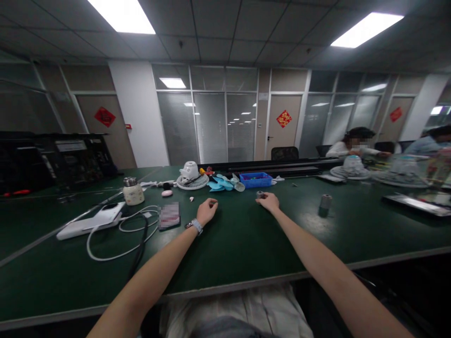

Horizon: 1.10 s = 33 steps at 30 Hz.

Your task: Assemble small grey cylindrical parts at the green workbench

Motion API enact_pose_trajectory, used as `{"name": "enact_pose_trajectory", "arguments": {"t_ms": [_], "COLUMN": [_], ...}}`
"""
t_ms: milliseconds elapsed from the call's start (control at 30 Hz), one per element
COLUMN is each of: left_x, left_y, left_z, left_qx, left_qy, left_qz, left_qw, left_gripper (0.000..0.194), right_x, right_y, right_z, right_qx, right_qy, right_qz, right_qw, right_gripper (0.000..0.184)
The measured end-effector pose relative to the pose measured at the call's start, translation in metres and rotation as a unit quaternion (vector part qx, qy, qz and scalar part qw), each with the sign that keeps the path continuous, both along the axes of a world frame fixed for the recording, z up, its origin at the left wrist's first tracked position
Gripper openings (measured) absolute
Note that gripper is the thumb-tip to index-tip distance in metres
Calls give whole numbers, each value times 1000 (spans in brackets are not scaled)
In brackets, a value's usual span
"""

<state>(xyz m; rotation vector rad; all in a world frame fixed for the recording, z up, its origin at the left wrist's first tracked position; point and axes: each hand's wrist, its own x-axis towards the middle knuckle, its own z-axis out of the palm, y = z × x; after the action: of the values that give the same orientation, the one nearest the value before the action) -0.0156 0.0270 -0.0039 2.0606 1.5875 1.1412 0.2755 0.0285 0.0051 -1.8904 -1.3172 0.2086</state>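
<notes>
My right hand (pixel 269 202) is closed on a small grey cylindrical part (pixel 260 194) above the green table, just in front of a blue basket (pixel 252 180). The fingers cover some of the part, so its exact kind does not show. My left hand (pixel 207 211), with a watch (pixel 195 226) on its wrist, rests over the table with fingers loosely curled and a gap by the thumb; no object shows in it. Light-blue fan blades (pixel 222 183) lie beyond the hands. To the right stands a grey cylinder (pixel 326 202).
White fan parts (pixel 190 172) and a round grille (pixel 193 182) lie at the back. On the left are a cup (pixel 133 192), a white power bank (pixel 84 226), looped cables (pixel 105 259) and a blurred pink-and-white item (pixel 169 216). Two people sit at the right.
</notes>
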Motion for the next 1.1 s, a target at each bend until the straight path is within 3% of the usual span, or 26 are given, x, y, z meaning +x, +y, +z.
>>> {"name": "enact_pose_trajectory", "arguments": {"t_ms": [167,300,500,900,1033,1100], "left_x": [23,34,28,36,20,5], "left_y": [-13,-18,-14,-8,-2,3], "left_z": [8,12,21,28,37,34], "left_qx": [88,96,61,82,107,87], "left_qy": [-42,-29,-22,-5,-44,-9], "left_qz": [-65,-56,-2,0,45,50], "left_qw": [993,993,998,997,992,995], "left_gripper": [41,38,38,36,41,41], "right_x": [-74,-107,-112,-117,-118,-119], "right_y": [3,-1,-14,-24,-26,-28], "right_z": [-8,-16,-12,-10,-9,-8], "right_qx": [71,74,67,74,68,65], "right_qy": [39,7,-54,-131,-137,-139], "right_qz": [183,215,233,223,216,223], "right_qw": [980,974,969,963,964,963], "right_gripper": [36,31,39,37,41,42]}}
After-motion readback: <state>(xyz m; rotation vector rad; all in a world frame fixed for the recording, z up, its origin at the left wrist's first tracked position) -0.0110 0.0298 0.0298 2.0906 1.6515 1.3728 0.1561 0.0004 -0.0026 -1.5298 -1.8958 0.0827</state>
